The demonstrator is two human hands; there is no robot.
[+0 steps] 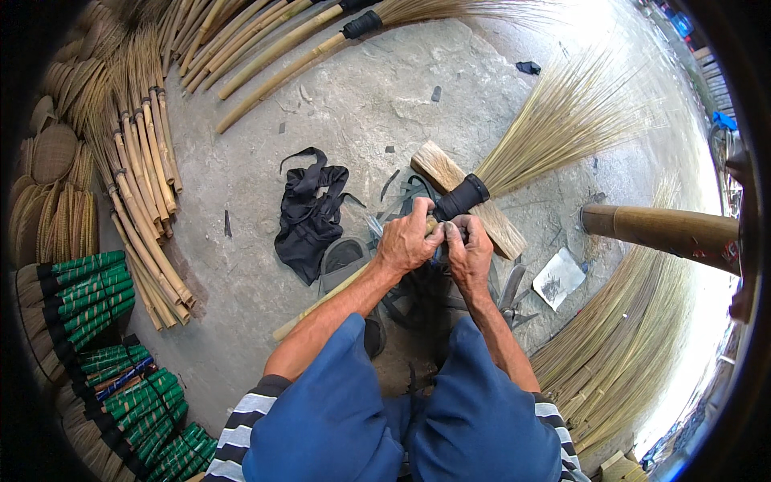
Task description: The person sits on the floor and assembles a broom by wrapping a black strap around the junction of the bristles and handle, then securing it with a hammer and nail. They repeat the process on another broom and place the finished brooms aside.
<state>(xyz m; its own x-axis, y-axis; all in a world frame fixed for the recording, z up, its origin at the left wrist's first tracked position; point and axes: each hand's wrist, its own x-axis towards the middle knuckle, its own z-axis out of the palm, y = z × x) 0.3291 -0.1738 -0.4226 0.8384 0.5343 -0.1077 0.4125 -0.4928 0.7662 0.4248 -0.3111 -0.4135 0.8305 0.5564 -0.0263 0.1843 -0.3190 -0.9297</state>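
A broom (554,128) lies slantwise in front of me, its straw bristles fanned to the far right. Black binding (464,197) wraps its neck, which rests across a wooden block (506,233). The pale bamboo handle (309,316) runs back under my left forearm. My left hand (408,239) has its fingers curled around the handle just below the binding. Close beside it, my right hand (469,251) is closed in a pinch near the left fingertips. Whatever it pinches is too small to make out. Black strips (414,197) lie on the floor by the block.
A black cloth bundle (309,213) lies left of my hands. Metal cutting tools (510,291) and a pale scrap sheet (560,279) are at right. Bamboo-handled brooms (144,161) and green-handled bundles (88,293) crowd the left. Loose straw (618,337) and a bamboo post (658,231) stand right.
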